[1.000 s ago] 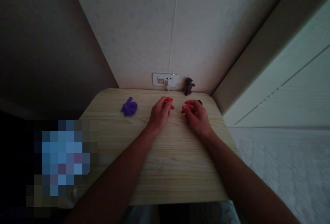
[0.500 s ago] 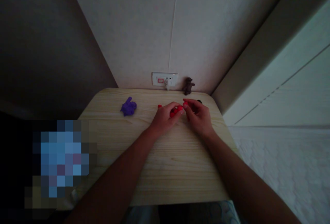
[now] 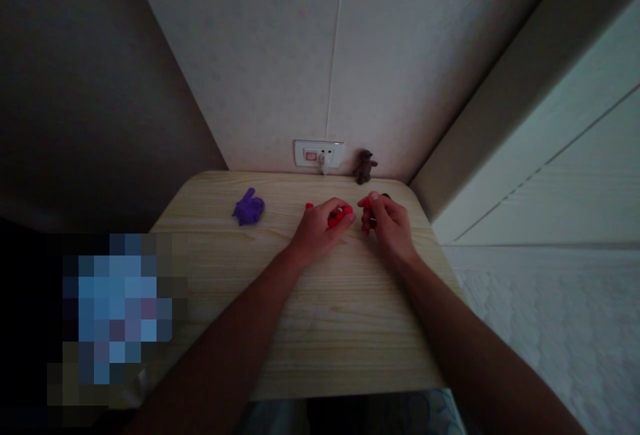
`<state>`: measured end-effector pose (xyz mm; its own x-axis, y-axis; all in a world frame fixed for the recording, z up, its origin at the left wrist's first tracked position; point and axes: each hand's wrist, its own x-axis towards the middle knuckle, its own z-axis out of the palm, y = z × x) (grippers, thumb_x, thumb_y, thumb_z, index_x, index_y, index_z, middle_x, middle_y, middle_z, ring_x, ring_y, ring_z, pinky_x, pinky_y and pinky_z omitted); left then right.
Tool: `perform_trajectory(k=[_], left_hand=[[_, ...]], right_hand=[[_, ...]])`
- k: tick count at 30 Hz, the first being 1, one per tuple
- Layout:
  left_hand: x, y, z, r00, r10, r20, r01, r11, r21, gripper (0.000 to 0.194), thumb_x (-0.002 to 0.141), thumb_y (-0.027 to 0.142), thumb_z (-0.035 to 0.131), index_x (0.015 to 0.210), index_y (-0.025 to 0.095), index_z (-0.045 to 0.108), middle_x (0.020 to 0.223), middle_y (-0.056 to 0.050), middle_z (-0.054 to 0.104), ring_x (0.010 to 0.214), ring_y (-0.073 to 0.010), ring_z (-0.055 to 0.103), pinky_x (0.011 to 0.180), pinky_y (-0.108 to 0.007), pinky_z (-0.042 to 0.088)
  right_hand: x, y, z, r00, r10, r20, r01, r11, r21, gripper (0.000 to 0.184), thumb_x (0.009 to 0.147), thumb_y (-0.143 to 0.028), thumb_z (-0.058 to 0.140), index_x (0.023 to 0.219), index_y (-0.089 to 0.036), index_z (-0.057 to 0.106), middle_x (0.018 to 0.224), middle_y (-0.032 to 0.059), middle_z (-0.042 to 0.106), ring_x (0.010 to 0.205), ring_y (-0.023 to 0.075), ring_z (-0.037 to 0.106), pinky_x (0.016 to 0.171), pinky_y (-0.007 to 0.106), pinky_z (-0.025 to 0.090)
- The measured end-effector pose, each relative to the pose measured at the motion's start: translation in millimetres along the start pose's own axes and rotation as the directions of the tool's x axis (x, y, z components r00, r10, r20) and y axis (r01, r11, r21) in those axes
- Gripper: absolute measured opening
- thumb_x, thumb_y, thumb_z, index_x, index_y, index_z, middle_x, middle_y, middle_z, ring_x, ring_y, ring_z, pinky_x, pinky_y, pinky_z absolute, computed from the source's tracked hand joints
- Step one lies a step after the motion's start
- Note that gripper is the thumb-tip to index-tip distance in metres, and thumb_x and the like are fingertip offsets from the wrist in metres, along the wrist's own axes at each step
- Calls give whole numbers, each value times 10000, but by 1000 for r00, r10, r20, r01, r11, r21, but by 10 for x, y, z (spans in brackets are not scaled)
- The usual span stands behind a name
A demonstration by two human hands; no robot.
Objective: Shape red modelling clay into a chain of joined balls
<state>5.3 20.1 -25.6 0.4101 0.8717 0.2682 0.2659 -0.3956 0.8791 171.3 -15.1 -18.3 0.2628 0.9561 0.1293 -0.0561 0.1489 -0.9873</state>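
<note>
My left hand (image 3: 320,228) rests on the light wooden table (image 3: 310,328) with its fingers curled round a red lump of clay (image 3: 336,217). A small red bit (image 3: 309,206) lies on the table just left of that hand. My right hand (image 3: 387,225) sits close beside it, fingers pinched on another red piece of clay (image 3: 366,203). The two hands are a few centimetres apart near the far side of the table.
A purple clay shape (image 3: 248,209) lies at the table's far left. A small dark brown figure (image 3: 365,166) stands against the wall beside a wall socket (image 3: 319,153). A small dark object (image 3: 386,196) peeks out behind my right hand. A white cabinet (image 3: 550,175) stands at the right.
My hands came together from apart and touched half a second ago. They have now drawn slightly apart again, each keeping a red piece.
</note>
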Motion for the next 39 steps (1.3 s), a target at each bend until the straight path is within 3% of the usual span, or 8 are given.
perform_trajectory(k=[6,10,15,39], left_hand=[[3,6,-7,999,40,-1,-40,999,-8,236,943,390,654,1021,179,725,891,-19,764,795,-131,671,787,-252,526],[8,7,-8,999,44,-14,-44,999,-15,246,946,397,660,1040,180,729,935,-29,780,827,-139,690,803,-254,539],[14,1,-8,998,52,-29,-52,999,-5,242,941,396,677,1042,183,733,932,-23,781,831,-135,692,821,-250,546],[15,28,-21,998,48,-29,-49,998,-34,265,944,401,685,1070,175,747,927,-30,778,820,-134,687,797,-246,537]], right_hand=[[27,10,-5,1000,-18,14,17,999,51,455,739,-529,902,1047,-220,772,783,-18,661,561,82,536,475,225,473],[30,14,-1,1000,-6,27,4,998,65,468,700,-468,936,1050,-218,752,931,18,746,574,81,572,479,227,481],[12,9,-3,998,-48,42,46,998,46,388,730,-453,916,999,-209,778,883,6,735,534,70,540,455,228,456],[-6,-36,14,998,-47,48,46,999,13,396,722,-471,912,991,-203,800,823,5,721,508,69,513,441,237,405]])
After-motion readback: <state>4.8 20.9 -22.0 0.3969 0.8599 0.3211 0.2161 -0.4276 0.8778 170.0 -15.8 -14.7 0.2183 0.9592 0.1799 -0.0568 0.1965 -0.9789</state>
